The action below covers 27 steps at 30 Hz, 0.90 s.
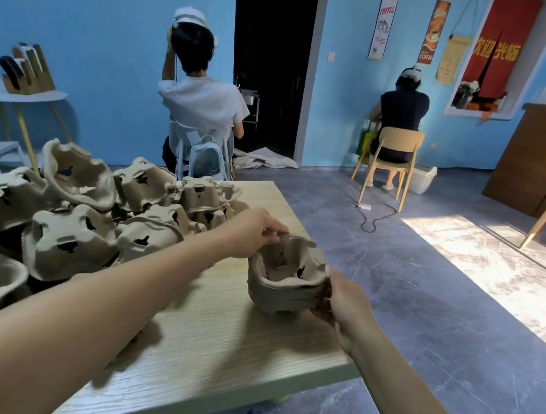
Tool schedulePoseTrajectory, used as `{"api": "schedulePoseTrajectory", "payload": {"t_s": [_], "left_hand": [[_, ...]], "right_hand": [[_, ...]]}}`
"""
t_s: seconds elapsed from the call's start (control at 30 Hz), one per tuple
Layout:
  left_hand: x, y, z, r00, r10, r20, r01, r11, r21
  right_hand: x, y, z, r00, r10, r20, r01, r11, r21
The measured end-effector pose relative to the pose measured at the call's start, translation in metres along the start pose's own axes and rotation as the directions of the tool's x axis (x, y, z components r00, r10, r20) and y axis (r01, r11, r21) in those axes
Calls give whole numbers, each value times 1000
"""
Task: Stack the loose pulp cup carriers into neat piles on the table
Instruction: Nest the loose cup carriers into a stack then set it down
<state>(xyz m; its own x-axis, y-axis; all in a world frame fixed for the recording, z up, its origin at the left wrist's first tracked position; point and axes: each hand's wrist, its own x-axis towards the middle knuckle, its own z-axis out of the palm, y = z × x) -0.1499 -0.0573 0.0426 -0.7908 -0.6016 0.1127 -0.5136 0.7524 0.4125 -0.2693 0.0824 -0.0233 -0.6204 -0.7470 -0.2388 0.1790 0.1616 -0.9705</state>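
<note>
Stack of nested pulp cup carriers (285, 281) sits at the right side of the wooden worktop (216, 336), near its edge, cups opening upward. Left hand (255, 233) reaches across from the left w/ its grip pinching the stack's far-left rim, fingers curled over the top carrier's edge. Right hand (343, 305) is on the stack's right side, grip closed around the lower layers, thumb up near the rim. Loose carriers (93, 220) lie in a jumbled heap over the left & rear of the worktop, most flipped bottom-up, some tilted, a few open side up; nearest ones just beside the left forearm. Beyond the worktop, two ppl sit on chairs w/ backs turned: one in white (205, 103), one in dark (400, 119), against a blue wall.
</note>
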Motion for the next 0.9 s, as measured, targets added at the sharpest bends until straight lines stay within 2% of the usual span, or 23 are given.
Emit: {"api": "schedulePoseTrajectory", "payload": {"t_s": [0.13,0.3,0.43,0.53,0.6,0.73,0.9], "left_hand": [[1,-4,12,1000,11,26,-13,996,92],[-9,-8,16,999,-23,41,20,997,80],[-30,-29,4,988,-34,-150,43,998,53],[-48,-54,-11,951,-68,-300,114,983,141],[-59,-72,-20,935,-115,-336,194,958,213],[-79,-97,-30,942,-229,-244,303,893,332],[-90,-94,-30,957,-176,-230,258,879,400]], "right_hand": [[-2,-1,1,1000,-6,15,6,999,-39],[-5,-1,7,999,-41,3,41,988,-147],[-5,0,18,997,-67,-30,61,985,-163],[-1,2,28,997,-75,-33,69,984,-165],[2,5,33,995,-92,-41,83,978,-190],[4,7,40,994,-91,-56,77,972,-223],[3,6,41,994,-91,-67,73,970,-232]]}}
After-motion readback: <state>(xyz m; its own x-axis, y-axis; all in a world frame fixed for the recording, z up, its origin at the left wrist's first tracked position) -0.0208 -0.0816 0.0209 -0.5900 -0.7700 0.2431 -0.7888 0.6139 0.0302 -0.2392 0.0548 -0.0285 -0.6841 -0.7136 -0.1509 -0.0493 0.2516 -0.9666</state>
